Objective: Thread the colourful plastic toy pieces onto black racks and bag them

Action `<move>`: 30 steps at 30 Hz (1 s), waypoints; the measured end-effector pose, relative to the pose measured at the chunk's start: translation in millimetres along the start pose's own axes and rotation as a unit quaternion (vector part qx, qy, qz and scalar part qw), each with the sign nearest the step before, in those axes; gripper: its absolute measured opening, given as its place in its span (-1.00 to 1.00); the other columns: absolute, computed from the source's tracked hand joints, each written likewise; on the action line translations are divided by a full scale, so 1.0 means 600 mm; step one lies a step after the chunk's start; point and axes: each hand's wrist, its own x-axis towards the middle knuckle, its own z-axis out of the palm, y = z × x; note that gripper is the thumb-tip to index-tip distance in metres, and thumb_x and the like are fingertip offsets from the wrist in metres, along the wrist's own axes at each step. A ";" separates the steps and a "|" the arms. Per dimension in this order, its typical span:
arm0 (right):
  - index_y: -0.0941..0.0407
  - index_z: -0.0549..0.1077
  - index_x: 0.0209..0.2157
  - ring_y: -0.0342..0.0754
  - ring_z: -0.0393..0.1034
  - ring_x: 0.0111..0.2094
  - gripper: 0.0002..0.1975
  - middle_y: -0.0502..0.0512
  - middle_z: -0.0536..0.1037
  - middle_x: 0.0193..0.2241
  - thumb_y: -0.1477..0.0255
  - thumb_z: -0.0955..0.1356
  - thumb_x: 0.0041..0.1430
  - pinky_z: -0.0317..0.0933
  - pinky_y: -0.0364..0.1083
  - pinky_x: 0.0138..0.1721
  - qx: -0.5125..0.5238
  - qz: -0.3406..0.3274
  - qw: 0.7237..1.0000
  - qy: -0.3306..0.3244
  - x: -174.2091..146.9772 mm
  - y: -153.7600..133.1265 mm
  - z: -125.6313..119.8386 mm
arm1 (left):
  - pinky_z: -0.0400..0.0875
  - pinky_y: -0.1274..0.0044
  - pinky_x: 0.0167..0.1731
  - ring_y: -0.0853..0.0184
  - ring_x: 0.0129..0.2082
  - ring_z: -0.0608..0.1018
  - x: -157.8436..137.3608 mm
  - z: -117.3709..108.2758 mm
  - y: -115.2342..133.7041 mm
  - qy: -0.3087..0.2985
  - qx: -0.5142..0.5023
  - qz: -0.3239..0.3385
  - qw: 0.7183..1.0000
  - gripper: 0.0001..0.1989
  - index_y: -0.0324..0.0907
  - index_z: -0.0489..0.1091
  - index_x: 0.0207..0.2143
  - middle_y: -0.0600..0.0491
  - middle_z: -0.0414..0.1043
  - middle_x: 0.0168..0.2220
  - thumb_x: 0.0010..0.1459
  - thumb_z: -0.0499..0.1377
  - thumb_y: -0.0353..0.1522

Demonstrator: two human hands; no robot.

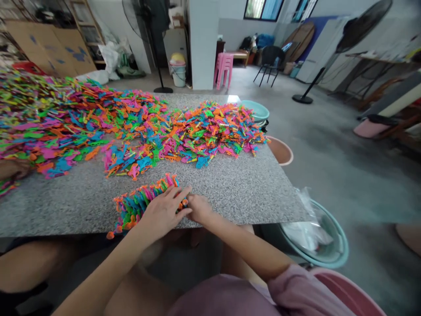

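Observation:
On the front of the table lies a neat, tightly packed row of small plastic toys, in pink, green, blue and orange, with orange round ends. They look like little toy pistols. My left hand rests over the row's right part, its fingers stretched and thumb apart. Against the right end of the row, my right hand has its fingers curled in; what they hold is hidden. Orange cup-like ends show between the two hands. Behind them spreads a big loose heap of the same kind of toys.
Another person's hand is at the heap's left edge. The speckled stone table ends at its right edge. Beside it stand a green tub with plastic bags, a pink tub and an orange basin. A light-blue basin sits at the far corner.

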 end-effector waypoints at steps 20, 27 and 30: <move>0.21 0.43 -0.03 0.10 0.29 0.06 -0.68 0.29 0.42 0.02 0.63 0.18 0.27 0.26 0.01 0.04 -0.122 -0.082 0.980 0.136 0.161 0.101 -0.056 | 0.40 0.28 0.12 0.18 0.13 0.45 -0.005 0.010 0.000 0.010 0.022 0.015 1.000 -0.81 -0.15 0.35 -0.07 -0.06 0.44 0.06 0.31 0.03 -0.42; 0.20 0.50 -0.22 0.12 0.33 0.01 -0.79 0.28 0.54 -0.14 0.59 0.23 0.27 0.26 0.08 0.03 -0.115 -0.217 0.967 0.072 0.174 0.080 -0.043 | 0.45 0.31 0.09 0.18 0.12 0.47 -0.008 0.008 0.011 0.027 0.023 -0.016 0.999 -0.80 -0.13 0.36 -0.06 -0.05 0.43 0.07 0.28 0.07 -0.41; 0.11 0.49 -0.35 0.00 0.40 -0.03 -0.81 0.11 0.58 -0.25 0.64 0.29 0.15 0.24 0.02 0.07 -0.049 -0.251 0.966 0.030 0.089 0.147 -0.042 | 0.42 0.27 0.12 0.15 0.15 0.44 -0.006 0.005 0.015 0.017 0.016 -0.029 0.999 -0.83 -0.14 0.37 -0.09 -0.05 0.43 0.08 0.28 0.08 -0.41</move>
